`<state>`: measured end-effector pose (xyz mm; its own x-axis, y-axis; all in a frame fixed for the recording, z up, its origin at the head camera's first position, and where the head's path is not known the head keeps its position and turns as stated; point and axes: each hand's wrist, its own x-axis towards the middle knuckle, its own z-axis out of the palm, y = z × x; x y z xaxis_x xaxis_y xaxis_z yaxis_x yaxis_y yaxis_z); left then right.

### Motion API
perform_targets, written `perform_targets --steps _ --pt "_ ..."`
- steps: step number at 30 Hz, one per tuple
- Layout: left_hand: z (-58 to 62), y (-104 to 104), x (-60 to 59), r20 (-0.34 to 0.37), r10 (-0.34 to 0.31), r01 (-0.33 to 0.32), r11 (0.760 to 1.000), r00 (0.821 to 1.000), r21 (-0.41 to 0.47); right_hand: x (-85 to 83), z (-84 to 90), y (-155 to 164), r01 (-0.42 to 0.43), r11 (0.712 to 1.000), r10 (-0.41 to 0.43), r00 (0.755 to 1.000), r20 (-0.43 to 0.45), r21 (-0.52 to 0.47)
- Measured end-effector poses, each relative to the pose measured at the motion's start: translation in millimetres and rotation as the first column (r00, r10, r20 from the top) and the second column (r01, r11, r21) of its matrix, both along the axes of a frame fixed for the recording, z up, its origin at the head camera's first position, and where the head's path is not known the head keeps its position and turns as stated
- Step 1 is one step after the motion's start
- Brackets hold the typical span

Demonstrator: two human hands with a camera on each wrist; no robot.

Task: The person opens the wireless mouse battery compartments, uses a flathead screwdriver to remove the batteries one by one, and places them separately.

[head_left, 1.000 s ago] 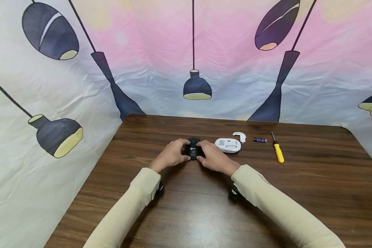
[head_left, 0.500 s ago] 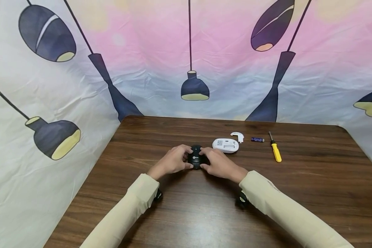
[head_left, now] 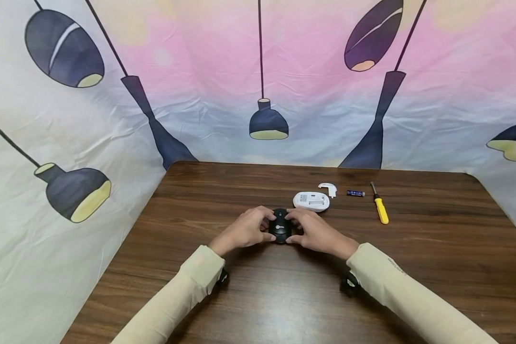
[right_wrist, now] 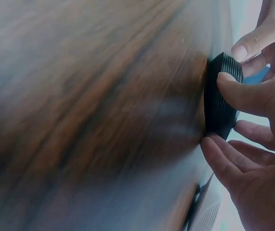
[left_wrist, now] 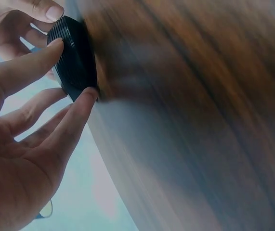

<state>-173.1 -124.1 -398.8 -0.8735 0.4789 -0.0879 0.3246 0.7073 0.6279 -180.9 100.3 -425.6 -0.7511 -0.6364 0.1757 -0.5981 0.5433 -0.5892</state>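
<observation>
A black computer mouse lies top up on the brown wooden table, near its middle. My left hand grips its left side and my right hand grips its right side, thumbs at the near end and fingers curled over the far end. In the left wrist view the ribbed side of the black mouse sits between my left fingers and thumb. In the right wrist view the black mouse is pinched by my right fingers and thumb.
Just beyond my right hand lies a white mouse, underside up, with its loose white cover behind it. A small battery and a yellow-handled screwdriver lie farther right. Printed cloth walls surround the table.
Both hands have slid the black mouse across the table toward me and slightly to the right, away from its earlier spot level with the white mouse.
</observation>
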Motion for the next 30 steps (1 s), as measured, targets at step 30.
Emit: perform_targets --steps 30 --pt "-3.4 47.0 9.1 -0.026 -0.156 0.154 0.987 0.987 -0.044 14.5 -5.0 59.4 -0.01 0.999 0.009 1.0 0.03 0.043"
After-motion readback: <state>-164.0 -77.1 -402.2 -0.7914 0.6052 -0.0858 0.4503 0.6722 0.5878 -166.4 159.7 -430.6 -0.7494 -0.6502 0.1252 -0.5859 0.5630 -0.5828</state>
